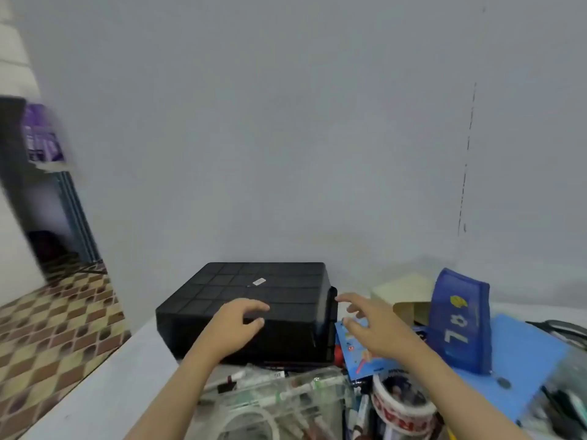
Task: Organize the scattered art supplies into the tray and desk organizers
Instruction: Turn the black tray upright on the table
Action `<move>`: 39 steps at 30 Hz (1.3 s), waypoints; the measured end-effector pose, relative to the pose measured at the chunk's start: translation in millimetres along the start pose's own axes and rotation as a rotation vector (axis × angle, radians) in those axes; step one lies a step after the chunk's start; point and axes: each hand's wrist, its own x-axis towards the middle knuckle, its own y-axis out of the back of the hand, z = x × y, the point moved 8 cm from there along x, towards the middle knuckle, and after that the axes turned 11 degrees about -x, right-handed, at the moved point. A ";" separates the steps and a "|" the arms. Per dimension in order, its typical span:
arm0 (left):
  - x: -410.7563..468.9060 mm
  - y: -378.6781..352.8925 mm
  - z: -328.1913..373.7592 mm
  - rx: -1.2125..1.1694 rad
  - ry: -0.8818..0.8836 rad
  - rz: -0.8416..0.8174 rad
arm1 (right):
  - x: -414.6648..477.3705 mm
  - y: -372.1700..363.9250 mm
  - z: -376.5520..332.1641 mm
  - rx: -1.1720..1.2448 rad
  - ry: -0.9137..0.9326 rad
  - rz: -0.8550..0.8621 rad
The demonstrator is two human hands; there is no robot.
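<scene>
Gripping black tray (279,290) edge, left hand (236,322) curled; right hand (368,322) spread open beside tray.

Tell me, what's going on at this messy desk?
A person is tidying art supplies. Their left hand curls over the near top edge of an upside-down black tray, while the open right hand reaches for its right side, not clearly touching. A clear pouch of markers, a tape roll and a blue pencil case sit unsorted.
</scene>
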 end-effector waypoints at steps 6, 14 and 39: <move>-19.1 5.7 -43.0 0.198 0.157 -0.026 | 10.4 -36.7 -32.3 -0.176 0.073 -0.055; -22.7 6.1 -53.8 0.219 0.149 0.059 | 18.8 -49.1 -24.3 -0.182 0.049 0.021; -24.6 127.3 -125.8 0.218 0.360 0.332 | 21.8 -61.7 -10.4 0.015 -0.058 0.184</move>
